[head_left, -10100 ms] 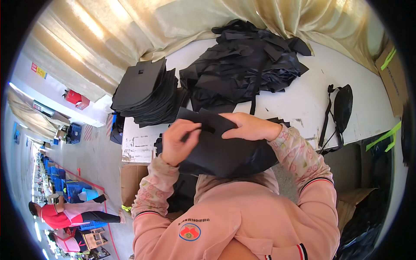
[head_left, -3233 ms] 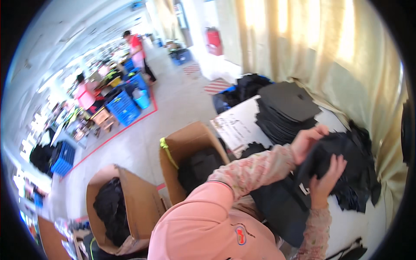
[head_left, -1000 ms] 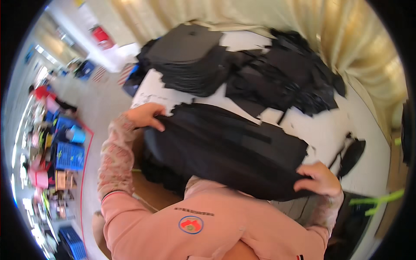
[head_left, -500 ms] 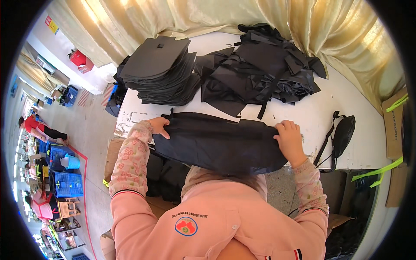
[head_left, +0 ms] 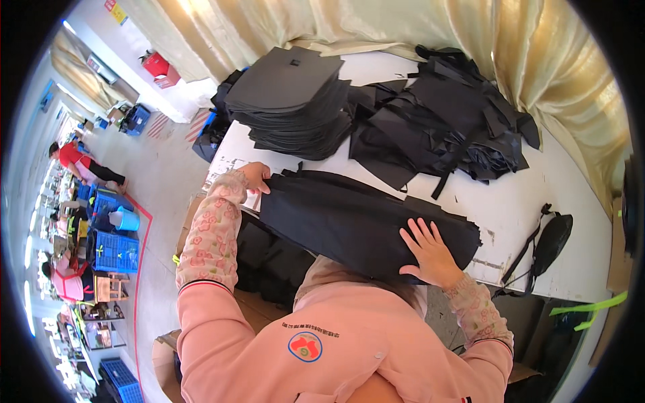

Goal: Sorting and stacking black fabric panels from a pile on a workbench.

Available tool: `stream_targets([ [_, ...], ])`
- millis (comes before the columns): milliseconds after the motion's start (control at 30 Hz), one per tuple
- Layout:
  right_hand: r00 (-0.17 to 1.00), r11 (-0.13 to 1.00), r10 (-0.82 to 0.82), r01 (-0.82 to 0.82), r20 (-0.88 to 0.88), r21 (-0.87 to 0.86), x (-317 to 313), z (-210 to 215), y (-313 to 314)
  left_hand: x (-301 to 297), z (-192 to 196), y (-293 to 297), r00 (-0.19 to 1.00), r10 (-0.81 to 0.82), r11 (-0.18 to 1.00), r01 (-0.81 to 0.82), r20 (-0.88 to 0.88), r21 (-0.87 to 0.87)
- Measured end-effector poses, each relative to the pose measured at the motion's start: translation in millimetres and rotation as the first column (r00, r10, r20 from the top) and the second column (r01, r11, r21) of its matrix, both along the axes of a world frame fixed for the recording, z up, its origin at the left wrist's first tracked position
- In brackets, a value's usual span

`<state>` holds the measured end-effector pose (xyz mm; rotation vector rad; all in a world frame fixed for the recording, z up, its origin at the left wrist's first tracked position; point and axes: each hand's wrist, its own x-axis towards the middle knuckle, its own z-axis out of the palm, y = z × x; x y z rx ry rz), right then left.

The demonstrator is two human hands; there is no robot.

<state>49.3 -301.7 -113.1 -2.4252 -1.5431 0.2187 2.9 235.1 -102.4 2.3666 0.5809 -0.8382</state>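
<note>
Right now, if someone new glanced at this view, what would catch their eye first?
Probably the long bundle of black fabric pieces lying across the near edge of the white table, with the left hand gripping its left end and the right hand pressed flat on its right part. Behind it sit a neat stack of dark flat panels at the back left and a loose heap of black strapped pieces at the back right.

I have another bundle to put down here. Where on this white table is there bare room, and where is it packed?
Bare table lies between the loose black heap, the flat black bundle under both hands and the small black strap bag. A narrow strip runs between bundle and heap. The far left is crowded by the neat stack of black panels, with papers at the left edge.
</note>
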Motion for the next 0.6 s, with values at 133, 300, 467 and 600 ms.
stream_targets([
  [133,0.998,1.0,0.002,-0.002,-0.06,-0.014,13.5,32.8,1.8,5.3,68.3,-42.4,0.99,-0.084,0.996,0.082,0.116,0.025],
  [300,0.705,0.876,0.065,0.299,-0.706,0.379,24.2,103.9,69.3,1.2,139.8,-138.7,0.885,-0.244,0.909,0.352,0.396,-0.226],
  [467,0.26,0.766,0.363,0.465,-0.895,0.445,27.8,77.8,133.7,27.5,148.3,-199.0,0.614,-0.356,0.7,0.675,0.705,-0.234],
  [600,0.392,0.777,0.172,0.511,-0.904,0.369,37.1,70.7,128.1,58.2,148.7,-124.6,0.172,-0.329,0.934,0.206,0.929,0.292],
])
